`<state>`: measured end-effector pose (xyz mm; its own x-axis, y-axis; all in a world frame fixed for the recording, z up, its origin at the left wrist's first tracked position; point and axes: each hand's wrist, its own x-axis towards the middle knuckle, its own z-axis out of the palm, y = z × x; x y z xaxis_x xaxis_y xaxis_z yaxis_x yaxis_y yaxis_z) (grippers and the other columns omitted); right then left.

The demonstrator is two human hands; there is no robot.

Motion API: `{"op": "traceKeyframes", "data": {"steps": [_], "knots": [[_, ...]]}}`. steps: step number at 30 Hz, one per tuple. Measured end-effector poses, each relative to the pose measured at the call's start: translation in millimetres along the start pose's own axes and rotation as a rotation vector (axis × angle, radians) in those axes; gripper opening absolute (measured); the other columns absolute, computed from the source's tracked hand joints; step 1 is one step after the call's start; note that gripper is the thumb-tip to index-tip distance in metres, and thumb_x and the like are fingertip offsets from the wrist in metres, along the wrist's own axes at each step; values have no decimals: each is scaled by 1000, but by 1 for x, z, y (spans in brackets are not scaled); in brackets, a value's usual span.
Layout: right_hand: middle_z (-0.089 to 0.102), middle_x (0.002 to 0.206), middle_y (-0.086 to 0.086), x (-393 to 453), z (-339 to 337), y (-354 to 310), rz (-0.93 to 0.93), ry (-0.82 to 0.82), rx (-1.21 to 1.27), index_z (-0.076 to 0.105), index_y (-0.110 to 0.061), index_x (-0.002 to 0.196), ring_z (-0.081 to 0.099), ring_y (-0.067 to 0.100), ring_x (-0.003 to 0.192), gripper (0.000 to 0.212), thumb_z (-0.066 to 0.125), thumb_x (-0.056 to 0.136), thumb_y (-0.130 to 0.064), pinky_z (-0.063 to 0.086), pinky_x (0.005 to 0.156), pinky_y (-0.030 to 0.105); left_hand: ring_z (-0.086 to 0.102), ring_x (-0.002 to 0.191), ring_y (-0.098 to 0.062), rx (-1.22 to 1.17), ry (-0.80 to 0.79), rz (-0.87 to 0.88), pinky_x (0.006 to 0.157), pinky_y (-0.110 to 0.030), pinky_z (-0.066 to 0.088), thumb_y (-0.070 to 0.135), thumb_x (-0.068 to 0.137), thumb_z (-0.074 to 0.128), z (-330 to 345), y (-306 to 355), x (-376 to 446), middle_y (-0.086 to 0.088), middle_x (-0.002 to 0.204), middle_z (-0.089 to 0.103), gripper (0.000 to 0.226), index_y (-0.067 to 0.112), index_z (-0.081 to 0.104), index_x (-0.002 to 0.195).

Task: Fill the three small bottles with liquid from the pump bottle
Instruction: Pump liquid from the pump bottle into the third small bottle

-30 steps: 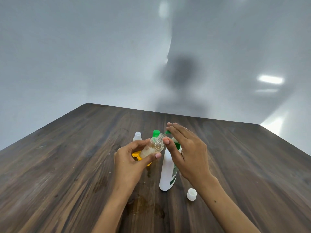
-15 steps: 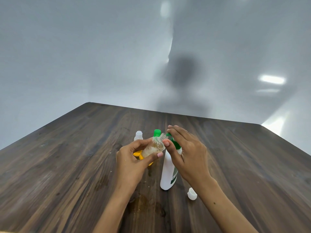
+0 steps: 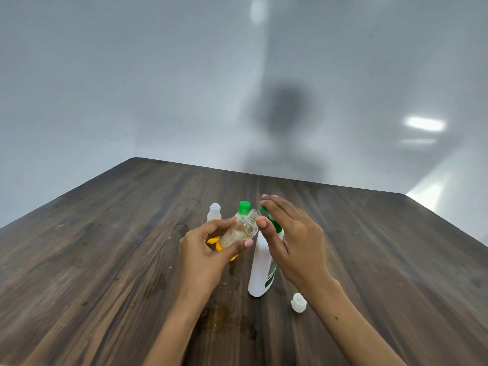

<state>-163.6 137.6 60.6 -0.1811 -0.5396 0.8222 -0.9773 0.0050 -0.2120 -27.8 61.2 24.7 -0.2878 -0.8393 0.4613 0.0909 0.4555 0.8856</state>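
Note:
My left hand (image 3: 203,249) grips a small clear bottle (image 3: 241,231), tilted, with its open threaded neck up against the pump's green nozzle. Some pale liquid shows inside it. The white pump bottle (image 3: 260,273) stands upright at the table's middle. My right hand (image 3: 295,239) lies over its green pump head (image 3: 272,220), fingers stretched across the top and thumb beside the small bottle's neck. Behind my left hand stand a small white bottle (image 3: 214,212) and a small bottle with a green cap (image 3: 244,207).
A loose white cap (image 3: 299,302) lies on the dark wooden table (image 3: 105,247) to the right of the pump bottle. Something yellow (image 3: 214,240) shows under my left hand. A wet stain (image 3: 224,315) marks the wood near my left forearm. A grey wall rises behind.

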Motion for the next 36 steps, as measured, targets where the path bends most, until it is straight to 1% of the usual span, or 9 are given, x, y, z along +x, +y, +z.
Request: {"op": "traceKeyframes", "data": {"steps": [2, 9, 13, 16, 20, 25, 28, 32, 36], "knots": [[63, 122, -2, 2, -2, 0, -8, -3, -5, 67, -15, 116, 58, 15, 114, 72, 21, 92, -66, 45, 92, 30, 66, 97, -2, 7, 3, -1, 73, -1, 47, 29, 61, 87, 1, 0, 0, 11, 99, 74, 46, 22, 75, 105], [65, 120, -2, -1, 0, -1, -1, 0, 3, 67, -15, 115, 59, 14, 112, 71, 22, 93, -65, 45, 90, 27, 66, 95, 2, -2, -1, -3, 73, -2, 47, 29, 61, 88, 1, 3, 0, 12, 98, 74, 45, 23, 75, 105], [62, 124, -2, 2, -2, -1, -4, 1, -11, 66, -16, 118, 58, 15, 114, 71, 21, 93, -65, 43, 92, 28, 65, 94, 5, -7, -3, 3, 72, -2, 46, 27, 62, 88, 1, 4, 1, 12, 97, 74, 45, 22, 75, 104], [61, 125, -2, 3, -3, -2, -11, -4, -13, 66, -16, 118, 56, 13, 117, 72, 21, 93, -65, 42, 93, 28, 67, 96, 0, -10, -7, -2, 76, -7, 50, 28, 62, 87, 2, 4, 1, 11, 98, 74, 45, 22, 75, 105], [64, 121, -2, 2, -1, -2, -9, -8, -38, 68, -16, 115, 59, 14, 113, 72, 20, 93, -65, 40, 93, 25, 67, 99, -5, 4, -1, -9, 83, -18, 52, 29, 62, 87, 2, 1, 1, 10, 100, 74, 46, 21, 74, 106], [60, 128, -3, 3, -4, -2, -23, -19, -13, 65, -15, 120, 53, 11, 120, 71, 22, 93, -65, 43, 95, 29, 67, 98, -3, 0, 3, -16, 83, -19, 53, 30, 61, 87, 3, 2, 1, 12, 100, 74, 46, 23, 75, 105], [56, 132, -4, 3, -7, 1, -71, -35, -2, 62, -14, 124, 47, 9, 125, 69, 24, 94, -64, 42, 98, 28, 67, 97, -4, -21, 4, -29, 84, -22, 54, 29, 60, 87, 3, 4, 1, 12, 98, 75, 46, 23, 75, 104], [53, 136, -3, 6, -10, 6, -122, -88, -32, 58, -14, 127, 45, 11, 127, 69, 26, 93, -65, 40, 101, 29, 66, 98, -3, -24, 3, -27, 81, -18, 52, 33, 60, 86, 2, 6, 1, 12, 100, 74, 47, 23, 75, 105], [51, 137, -2, 6, -10, 9, -119, -104, -39, 56, -14, 130, 46, 13, 127, 70, 23, 94, -65, 41, 100, 32, 66, 97, 0, -40, -6, -29, 82, -18, 52, 37, 57, 84, 3, 9, 2, 14, 98, 74, 48, 25, 75, 103]]}}
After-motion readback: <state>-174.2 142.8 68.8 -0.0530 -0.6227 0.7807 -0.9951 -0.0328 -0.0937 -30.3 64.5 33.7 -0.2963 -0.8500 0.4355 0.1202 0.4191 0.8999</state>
